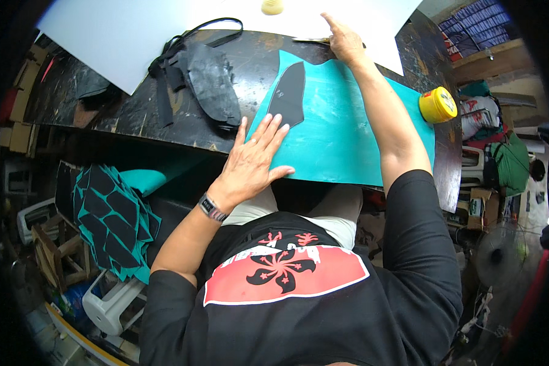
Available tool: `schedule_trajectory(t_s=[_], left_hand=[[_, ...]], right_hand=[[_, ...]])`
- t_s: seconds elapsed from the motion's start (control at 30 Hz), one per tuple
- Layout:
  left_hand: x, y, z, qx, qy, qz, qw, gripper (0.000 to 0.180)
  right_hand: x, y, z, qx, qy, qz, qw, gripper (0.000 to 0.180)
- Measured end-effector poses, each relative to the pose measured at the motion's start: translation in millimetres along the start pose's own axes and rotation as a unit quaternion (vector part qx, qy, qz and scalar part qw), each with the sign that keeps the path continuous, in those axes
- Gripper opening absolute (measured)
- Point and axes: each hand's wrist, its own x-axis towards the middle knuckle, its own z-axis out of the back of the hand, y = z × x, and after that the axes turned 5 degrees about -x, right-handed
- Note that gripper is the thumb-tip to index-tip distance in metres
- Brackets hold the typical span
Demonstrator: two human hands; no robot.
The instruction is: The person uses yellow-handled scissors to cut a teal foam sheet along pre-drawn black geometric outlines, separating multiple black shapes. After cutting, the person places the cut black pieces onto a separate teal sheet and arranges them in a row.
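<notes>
The person leans over a dark, paint-marked counter [238, 67] with both arms stretched forward. The left hand [253, 161] lies flat and open, fingers spread, palm pressed on the near left corner of a teal sheet [341, 134] that covers the right part of the counter and overhangs its near edge a little; it grips nothing. A metal-banded watch [212, 208] sits on that wrist. Just beyond the fingertips a black cut-out piece [288, 94], long and pointed at its far end, rests on the teal sheet. The right hand [343, 43] reaches to the far edge of the sheet, index finger extended and the other fingers loosely curled, resting where the teal sheet meets a large white sheet [134, 30] spread across the back of the counter; whether it holds the thin tool [311, 40] lying just beside it cannot be told. A yellow-lidded round tub [437, 104] stands at the right edge of the teal sheet. To the left of the sheet lies a heap of black material with straps [207, 79]. Below the counter on the left hangs a stack of teal and black cut pieces [113, 219].
</notes>
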Motion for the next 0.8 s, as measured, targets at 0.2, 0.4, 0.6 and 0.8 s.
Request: schedule_trajectory(t_s=[0.2,0.4,0.6,0.8], left_hand=[[5,4,-1,-0.022,-0.026,0.003,0.999,0.072],[-29,4,26,-0.173,-0.144,-0.007,0.974,0.023],[-39,55,41,-0.363,-0.407,0.211,0.811,0.040],[-31,63,34,-0.377,-0.419,0.174,0.808,0.055]], right_hand=[[-7,16,-16,0.043,0.024,0.010,0.999,0.067],[-3,41,-10,0.024,-0.028,-0.081,0.996,0.062],[-28,182,58,0.463,0.057,0.159,0.870,0.079],[-47,259,87,0.233,0.033,0.151,0.960,0.070]])
